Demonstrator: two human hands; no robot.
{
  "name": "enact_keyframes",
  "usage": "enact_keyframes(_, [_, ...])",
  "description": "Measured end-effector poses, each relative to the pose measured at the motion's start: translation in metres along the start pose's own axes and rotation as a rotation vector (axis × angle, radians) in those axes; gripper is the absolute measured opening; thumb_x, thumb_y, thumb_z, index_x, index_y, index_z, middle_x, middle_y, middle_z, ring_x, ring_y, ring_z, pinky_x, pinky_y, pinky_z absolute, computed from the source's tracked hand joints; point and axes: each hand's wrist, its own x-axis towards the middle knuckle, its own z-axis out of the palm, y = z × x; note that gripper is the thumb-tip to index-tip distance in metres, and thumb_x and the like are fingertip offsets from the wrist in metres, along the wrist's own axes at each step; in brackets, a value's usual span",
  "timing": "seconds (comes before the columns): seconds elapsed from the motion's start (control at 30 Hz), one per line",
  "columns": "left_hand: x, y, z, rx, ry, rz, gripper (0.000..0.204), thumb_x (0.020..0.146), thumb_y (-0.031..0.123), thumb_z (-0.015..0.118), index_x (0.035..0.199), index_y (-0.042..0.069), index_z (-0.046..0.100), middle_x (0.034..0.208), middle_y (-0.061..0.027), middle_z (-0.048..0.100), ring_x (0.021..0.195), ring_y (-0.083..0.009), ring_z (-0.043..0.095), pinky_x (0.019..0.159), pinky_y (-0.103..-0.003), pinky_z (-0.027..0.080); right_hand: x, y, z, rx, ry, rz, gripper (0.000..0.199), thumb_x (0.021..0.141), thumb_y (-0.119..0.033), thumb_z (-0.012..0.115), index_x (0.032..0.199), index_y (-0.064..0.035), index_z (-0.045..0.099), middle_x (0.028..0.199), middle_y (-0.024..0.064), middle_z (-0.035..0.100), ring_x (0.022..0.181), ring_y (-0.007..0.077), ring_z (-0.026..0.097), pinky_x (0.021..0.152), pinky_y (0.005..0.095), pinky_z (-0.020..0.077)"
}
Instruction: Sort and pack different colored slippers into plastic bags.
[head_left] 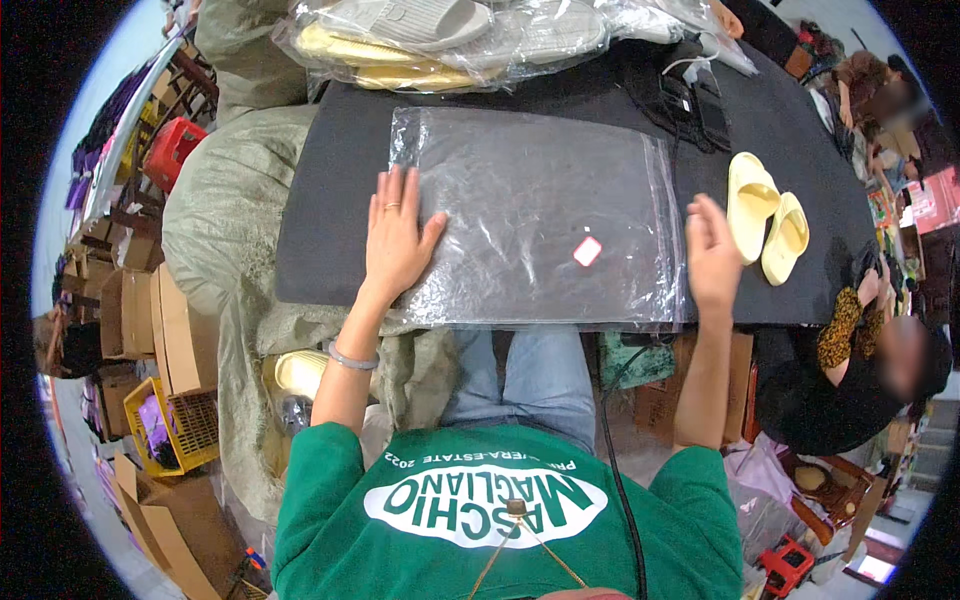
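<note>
A yellow plastic crate (190, 435) sits at far left, near open cardboard boxes (185, 335), beside a bulging grey-green woven sack (230, 210) pressed up to a black tabletop (335, 200). The left hand (398, 240), ringed and with a grey bangle (353, 357) at the wrist, lies palm down over the left edge of a clear plastic bag (530, 200), its grip wide, fingers extended and thumb out. The bag spreads flat across the middle of the tabletop, before the person in a green T-shirt (330, 520), a small red-edged white label (587, 251) at its lower right. Beyond it, grey and yellow slippers (430, 30) lie heaped in clear wrapping. The right hand (713, 255) is just beside the bag's right edge, fingers partly bent; whether its grip holds anything, one cannot tell. A pair of pale yellow slides (752, 205) lies to its right, near a seated co-worker in black (805, 390).
</note>
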Motion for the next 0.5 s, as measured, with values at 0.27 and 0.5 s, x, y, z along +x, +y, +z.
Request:
enact_keyframes(0.27, [0.001, -0.011, 0.009, -0.084, 0.083, -0.146, 0.062, 0.09, 0.031, 0.052, 0.138, -0.001, 0.03, 0.139, -0.0218, 0.036, 0.133, -0.0368, 0.028, 0.109, -0.047, 0.019, -0.031, 0.029, 0.032, -0.457, -0.119, 0.003, 0.051, 0.088, -0.033, 0.056, 0.126, -0.0003, 0.047, 0.113, 0.0154, 0.057, 0.103, 0.0321, 0.054, 0.091, 0.0405, 0.0414])
enact_keyframes(0.5, [-0.002, -0.021, 0.0, -0.423, 0.096, -0.139, 0.042, 0.092, 0.026, 0.053, 0.128, 0.005, 0.049, 0.131, -0.0145, 0.049, 0.13, -0.0289, 0.037, 0.108, -0.039, 0.023, -0.046, 0.02, 0.041, -0.189, 0.051, -0.032, 0.043, 0.088, -0.013, 0.055, 0.128, -0.0032, 0.046, 0.098, 0.0153, 0.054, 0.09, 0.0294, 0.055, 0.081, 0.0381, 0.0437])
